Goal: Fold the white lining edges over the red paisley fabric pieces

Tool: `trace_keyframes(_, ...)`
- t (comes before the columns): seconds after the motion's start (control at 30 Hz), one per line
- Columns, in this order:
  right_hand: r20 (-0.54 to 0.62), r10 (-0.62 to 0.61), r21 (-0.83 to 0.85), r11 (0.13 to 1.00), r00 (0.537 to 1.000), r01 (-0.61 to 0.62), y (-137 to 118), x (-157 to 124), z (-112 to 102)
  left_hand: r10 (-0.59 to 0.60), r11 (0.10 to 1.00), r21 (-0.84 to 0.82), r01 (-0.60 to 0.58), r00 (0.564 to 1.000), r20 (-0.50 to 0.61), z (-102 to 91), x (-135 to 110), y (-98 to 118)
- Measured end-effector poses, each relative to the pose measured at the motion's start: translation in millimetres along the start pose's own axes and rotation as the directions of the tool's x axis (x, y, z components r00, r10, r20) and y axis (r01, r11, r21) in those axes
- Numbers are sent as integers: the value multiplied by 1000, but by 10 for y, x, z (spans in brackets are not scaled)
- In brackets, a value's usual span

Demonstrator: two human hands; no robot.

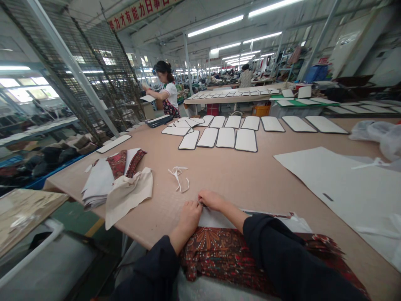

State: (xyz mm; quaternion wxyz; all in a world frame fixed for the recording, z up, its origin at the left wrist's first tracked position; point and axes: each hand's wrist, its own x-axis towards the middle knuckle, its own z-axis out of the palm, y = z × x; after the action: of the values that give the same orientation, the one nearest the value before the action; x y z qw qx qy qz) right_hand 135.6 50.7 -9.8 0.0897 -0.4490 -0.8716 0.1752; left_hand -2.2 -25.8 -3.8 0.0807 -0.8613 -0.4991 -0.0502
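My left hand and my right hand meet at the near edge of the brown table. Both have fingers curled in a pinch on the far corner of a white fabric piece. That white piece lies on red patterned fabric spread under my dark sleeves. A loose white string lies on the table just beyond my hands.
A stack of white and red patterned pieces with a cream cloth sits at left. Rows of white dark-edged panels cover the far table. A large white sheet lies right. Another person works at the far end.
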Motion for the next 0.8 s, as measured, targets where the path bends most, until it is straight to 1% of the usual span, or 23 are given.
trace_keyframes(0.07, 7, 3, -4, 1000, 1000, -3, -10, 8, 8, 16, 1000, 23, -16, 1000, 4, -3, 2, 4)
trace_keyframes(0.17, 8, 41, 43, 998, 999, -42, -17, 20, 15, -4, 1000, 25, 3, 1000, 9, 24, 16, 1)
trace_keyframes(0.37, -50, 167, 128, 979, 985, -160, 47, 11, 2, -72, 996, -58, 72, 997, 6, 76, 29, -12)
trace_keyframes(0.57, -36, 187, 167, 970, 982, -179, 36, -33, -13, -81, 995, -57, 81, 997, -7, 84, 13, -13)
trace_keyframes(0.7, -13, 215, 153, 966, 976, -211, 2, 14, 1, -66, 996, -54, 64, 998, -20, 94, 10, -16)
trace_keyframes(0.8, 1, 245, 140, 960, 969, -243, -21, 68, 3, -15, 998, -55, 11, 998, -63, 88, 25, -19)
